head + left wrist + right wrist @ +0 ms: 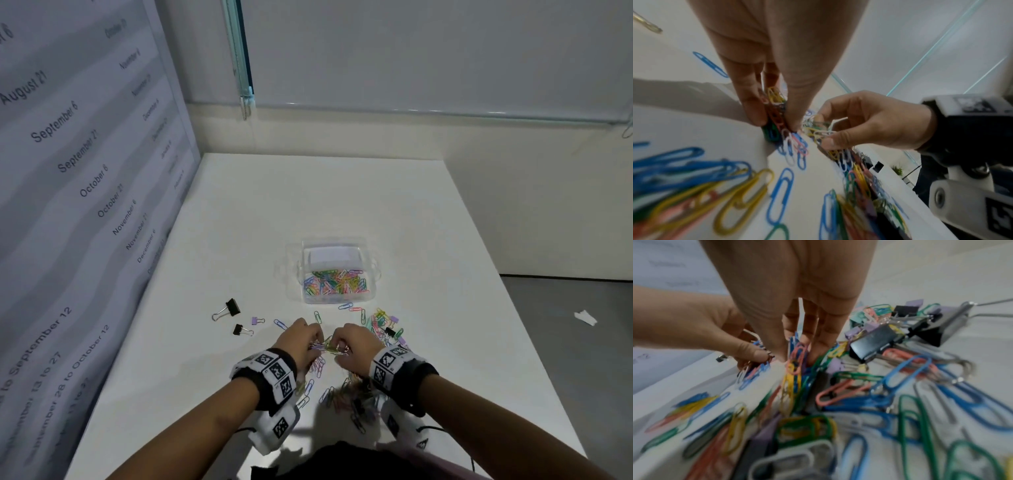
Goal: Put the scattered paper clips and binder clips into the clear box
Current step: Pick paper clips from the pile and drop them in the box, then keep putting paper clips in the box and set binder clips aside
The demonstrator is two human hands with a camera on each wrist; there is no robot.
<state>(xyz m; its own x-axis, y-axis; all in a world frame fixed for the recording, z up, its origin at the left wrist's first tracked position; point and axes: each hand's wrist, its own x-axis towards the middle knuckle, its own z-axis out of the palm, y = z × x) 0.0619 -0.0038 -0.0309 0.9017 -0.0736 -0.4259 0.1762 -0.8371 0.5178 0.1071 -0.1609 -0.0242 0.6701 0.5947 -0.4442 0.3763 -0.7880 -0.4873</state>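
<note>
We see the white desk (pixel 342 205) with a printed date sheet (pixel 78 171) standing along its left edge. Near the desk's middle sits the clear box (pixel 337 270), open, with coloured paper clips already lying in its bottom. Our left hand (pixel 301 342) and right hand (pixel 354 346) meet just in front of the box, toward the near edge. The left hand pinches a bunch of paper clips (pixel 777 118) between thumb and fingertips; the right hand likewise pinches its own small bunch (pixel 795 353). More loose paper clips (pixel 342 394) lie under and between the wrists, and another pile (pixel 383 322) lies to the right of the hands, mixed with purple and black binder clips. Toward the left edge lie two black binder clips (pixel 233 307) and one small purple binder clip (pixel 257 321).
</note>
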